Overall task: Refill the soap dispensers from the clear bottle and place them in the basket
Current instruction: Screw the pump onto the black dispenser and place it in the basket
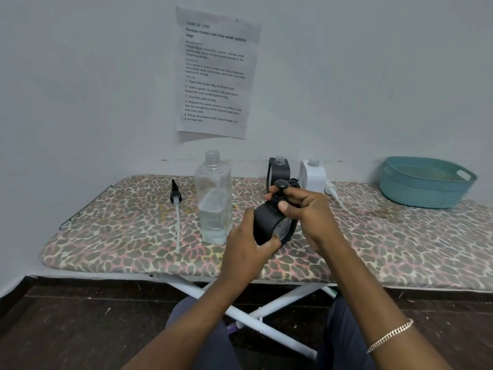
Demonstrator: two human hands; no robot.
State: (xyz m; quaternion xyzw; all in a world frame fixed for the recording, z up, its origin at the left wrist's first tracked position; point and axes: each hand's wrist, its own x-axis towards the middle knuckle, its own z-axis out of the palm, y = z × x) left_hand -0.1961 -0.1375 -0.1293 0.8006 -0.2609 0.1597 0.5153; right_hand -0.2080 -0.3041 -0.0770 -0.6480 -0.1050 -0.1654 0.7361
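Spillage looked the main risk: the left hand (248, 241) gripped the tilted black dispenser (266, 220) at table centre while the right hand (306, 212) pinched its pump head (281, 185). A crooked thread could leak. The uncapped clear bottle (214, 204), just beside at ten o'clock, could be knocked over. The basket (416, 193) sat well apart at two o'clock.

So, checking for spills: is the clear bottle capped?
No, open. The clear bottle stands upright, its threaded neck bare; a loose pump lies beside it.
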